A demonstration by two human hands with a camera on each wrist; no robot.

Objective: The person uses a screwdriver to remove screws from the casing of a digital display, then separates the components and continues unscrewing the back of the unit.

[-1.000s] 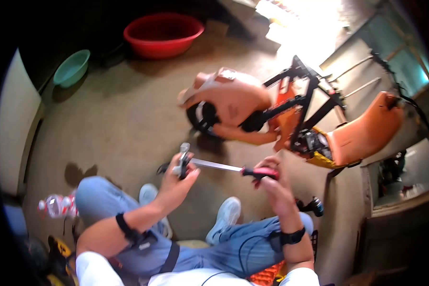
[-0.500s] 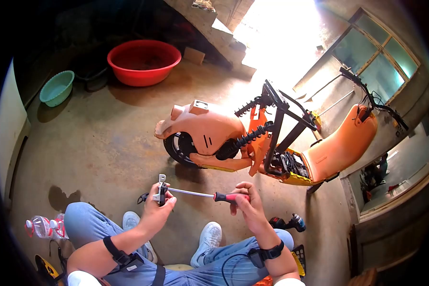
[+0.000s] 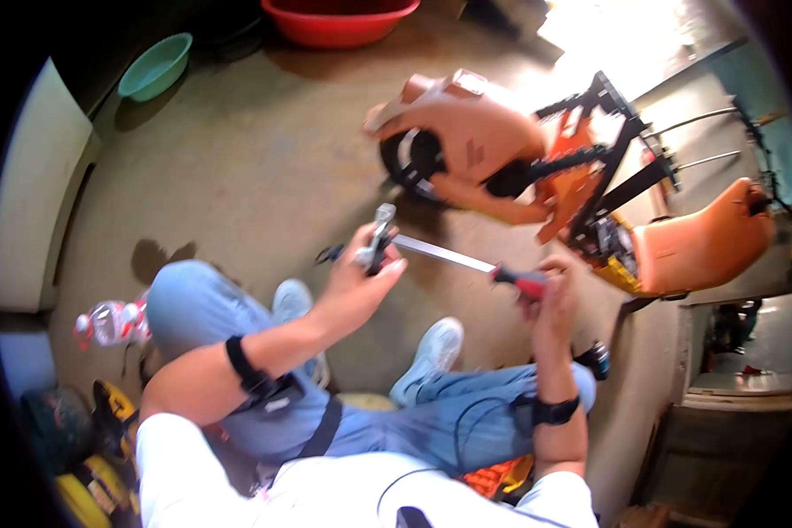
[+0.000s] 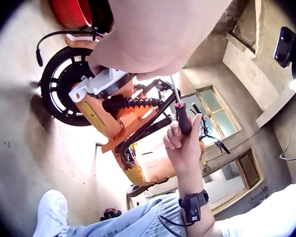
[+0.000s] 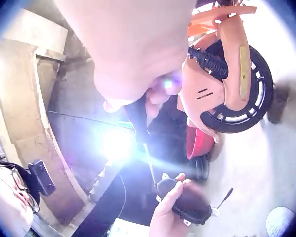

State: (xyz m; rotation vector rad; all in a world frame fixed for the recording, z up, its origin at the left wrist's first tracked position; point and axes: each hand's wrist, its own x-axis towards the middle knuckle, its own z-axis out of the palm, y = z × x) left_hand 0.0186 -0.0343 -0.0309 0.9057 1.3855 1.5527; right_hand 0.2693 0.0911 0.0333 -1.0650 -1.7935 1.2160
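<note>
My left hand (image 3: 348, 286) holds up a dark rounded part with a light metal bracket (image 3: 383, 218). In the right wrist view the dark part (image 5: 190, 203) shows small tabs at its rim, with thumb and fingers around it. A short black cable with a plug end (image 4: 39, 57) hangs off it. My right hand (image 3: 550, 308) grips the red and black handle of a screwdriver (image 3: 509, 275). Its straight metal shaft runs left to the part, with the tip close against it. The tip itself is hidden behind the part and my left fingers.
An orange electric scooter (image 3: 484, 141) lies partly stripped ahead, frame and shock absorbers exposed. Red (image 3: 343, 31) and green (image 3: 157, 69) basins sit farther back. Plastic bottles (image 3: 110, 324) stand by my left knee; a power drill (image 3: 597, 359) is beside my right knee.
The head view swung up, then back down, shifting the whole scene. Both hands keep their holds, and the screwdriver stays lined up with the part throughout.
</note>
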